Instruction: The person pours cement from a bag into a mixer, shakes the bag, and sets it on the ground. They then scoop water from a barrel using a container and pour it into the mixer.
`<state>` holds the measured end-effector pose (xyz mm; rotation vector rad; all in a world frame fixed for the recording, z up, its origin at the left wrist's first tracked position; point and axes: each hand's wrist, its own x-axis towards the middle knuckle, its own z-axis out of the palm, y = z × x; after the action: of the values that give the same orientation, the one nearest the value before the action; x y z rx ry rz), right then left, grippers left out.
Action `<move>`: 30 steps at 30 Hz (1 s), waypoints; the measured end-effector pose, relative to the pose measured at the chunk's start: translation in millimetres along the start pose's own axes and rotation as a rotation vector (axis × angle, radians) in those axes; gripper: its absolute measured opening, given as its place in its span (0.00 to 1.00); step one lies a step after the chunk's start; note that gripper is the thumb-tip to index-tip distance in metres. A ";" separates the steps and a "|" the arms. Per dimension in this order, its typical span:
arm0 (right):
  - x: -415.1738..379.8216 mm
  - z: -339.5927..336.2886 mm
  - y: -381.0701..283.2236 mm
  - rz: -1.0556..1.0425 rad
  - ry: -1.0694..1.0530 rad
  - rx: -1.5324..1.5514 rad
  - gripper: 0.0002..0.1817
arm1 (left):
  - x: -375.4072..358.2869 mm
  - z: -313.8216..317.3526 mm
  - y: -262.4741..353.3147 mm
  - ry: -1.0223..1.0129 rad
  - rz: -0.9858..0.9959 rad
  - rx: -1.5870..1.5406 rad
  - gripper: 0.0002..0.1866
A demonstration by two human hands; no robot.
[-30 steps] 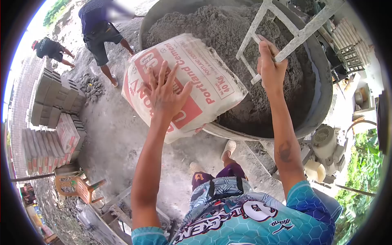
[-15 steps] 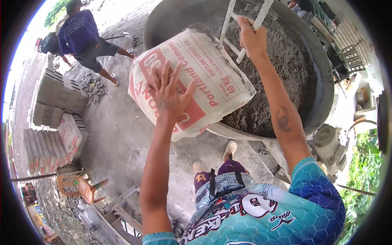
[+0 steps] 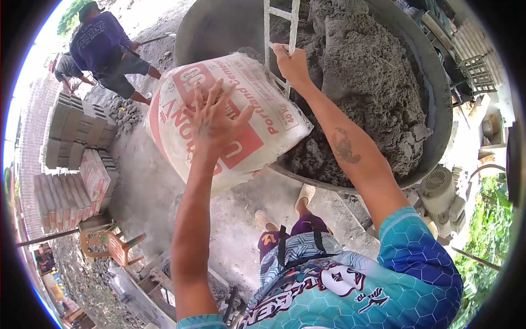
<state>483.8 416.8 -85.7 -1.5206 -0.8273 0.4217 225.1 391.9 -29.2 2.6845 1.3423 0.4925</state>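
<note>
My left hand [image 3: 212, 123] lies on the printed face of a large Portland cement bag [image 3: 252, 140], its fingers spread. The bag rests tilted at the near left rim of a big round metal pan [image 3: 442, 140]. My right hand [image 3: 293, 67] is wrapped round a ladder-like metal frame [image 3: 293, 27] crusted with cement, which stands against the bag's far right edge. Grey, damp-looking mix [image 3: 367, 71] is heaped in the pan. I cannot see the bag's underside or whether its far end is open.
Two people stand at the far left, one in a dark blue shirt [image 3: 101, 41] with a long-handled tool. Hollow blocks [image 3: 68, 129] and stacked cement bags [image 3: 60, 200] stand left, near an orange plastic chair [image 3: 112, 247]. A motor [image 3: 438, 189] sits right of the pan.
The bag, both my hands and the frame have shifted left in view. More of the heaped mix shows to the right. The person in dark blue has turned and stepped slightly left.
</note>
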 end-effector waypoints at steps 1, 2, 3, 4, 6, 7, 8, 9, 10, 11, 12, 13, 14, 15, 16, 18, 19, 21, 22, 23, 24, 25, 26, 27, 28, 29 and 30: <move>0.9 4.4 5.9 0.000 0.011 0.004 0.19 | 1.6 3.2 -2.8 -0.012 -0.001 0.013 0.38; 6.4 2.6 10.2 0.009 -0.026 -0.014 0.19 | 4.4 4.2 -4.1 -0.009 -0.009 0.012 0.37; 17.7 -12.3 3.3 0.022 -0.023 -0.001 0.19 | 9.8 -0.5 9.1 -0.008 -0.015 0.010 0.37; 24.0 -14.7 4.4 0.037 -0.036 0.055 0.19 | 10.1 2.4 9.5 -0.025 -0.012 0.026 0.37; 31.3 -24.4 -1.8 0.115 -0.053 0.128 0.19 | 10.8 6.4 9.9 0.034 -0.034 0.053 0.36; 28.1 -31.1 0.4 0.132 -0.046 0.135 0.19 | 10.2 9.2 10.6 0.017 -0.028 0.061 0.36; 23.3 -36.9 1.6 0.244 -0.066 0.207 0.17 | 10.6 10.5 10.2 0.035 -0.024 0.077 0.36; 20.3 -43.7 1.8 0.349 -0.089 0.280 0.17 | 11.9 11.4 10.5 0.060 -0.021 0.091 0.36; 11.4 -54.6 5.4 0.428 -0.093 0.339 0.18 | 12.9 13.2 10.1 0.059 -0.022 0.085 0.36; 0.3 -60.0 6.3 0.433 -0.092 0.341 0.18 | 12.7 15.0 12.1 0.054 -0.021 0.087 0.36; -10.5 -61.1 10.7 0.385 -0.025 0.411 0.17 | 11.4 13.6 13.7 0.036 -0.029 0.101 0.36; -9.5 -57.3 13.7 0.328 0.042 0.487 0.17 | 15.3 11.7 12.5 0.027 -0.035 0.121 0.36; -1.0 -51.2 15.6 0.300 0.038 0.433 0.16 | 16.0 10.1 11.3 0.026 -0.031 0.138 0.36; 5.1 -37.8 24.6 0.305 0.042 0.452 0.16 | 14.5 10.0 11.9 0.008 -0.035 0.147 0.36; 11.3 -24.2 30.8 0.242 0.088 0.364 0.15 | 17.3 8.2 13.3 -0.003 -0.039 0.152 0.36; 15.1 -26.4 31.9 0.134 0.061 0.289 0.16 | 24.0 11.3 16.7 0.005 -0.012 0.169 0.36; 5.1 -36.7 26.6 0.148 0.039 0.294 0.16 | 15.2 9.5 18.6 0.002 -0.005 0.186 0.35; -8.1 -73.6 15.6 0.449 -0.092 0.446 0.14 | 11.2 5.1 19.9 -0.006 -0.019 0.201 0.35; -30.2 -110.1 0.8 0.526 -0.145 0.415 0.13 | 16.4 6.4 20.5 -0.001 -0.021 0.199 0.35; -48.7 -142.0 -11.1 0.594 -0.202 0.370 0.13 | 25.2 11.4 23.1 0.009 -0.029 0.188 0.35; -62.4 -149.3 -5.9 0.616 -0.213 0.356 0.13 | 19.1 13.6 24.5 0.007 -0.033 0.183 0.35; -75.5 -148.5 -0.4 0.623 -0.062 0.466 0.12 | 11.8 9.4 23.8 0.015 -0.031 0.190 0.35; -74.4 -144.7 0.9 0.599 0.089 0.587 0.11 | 10.4 6.8 22.2 0.033 -0.033 0.202 0.35; -66.8 -142.7 0.0 0.581 0.083 0.605 0.11 | 11.5 7.2 21.6 0.021 -0.030 0.205 0.36; -59.5 -142.8 0.6 0.550 0.094 0.632 0.12 | 11.2 7.5 20.0 -0.002 -0.028 0.205 0.36; -52.6 -143.7 3.6 0.524 0.106 0.654 0.13 | 10.3 8.3 16.3 0.002 -0.029 0.210 0.36; -42.8 -147.6 2.6 0.509 0.112 0.612 0.16 | 11.1 9.7 14.4 0.015 -0.015 0.219 0.36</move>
<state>558.8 283.0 -76.2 -1.1431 -0.1723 0.8657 245.5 392.4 -32.4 2.8447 1.5000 0.3862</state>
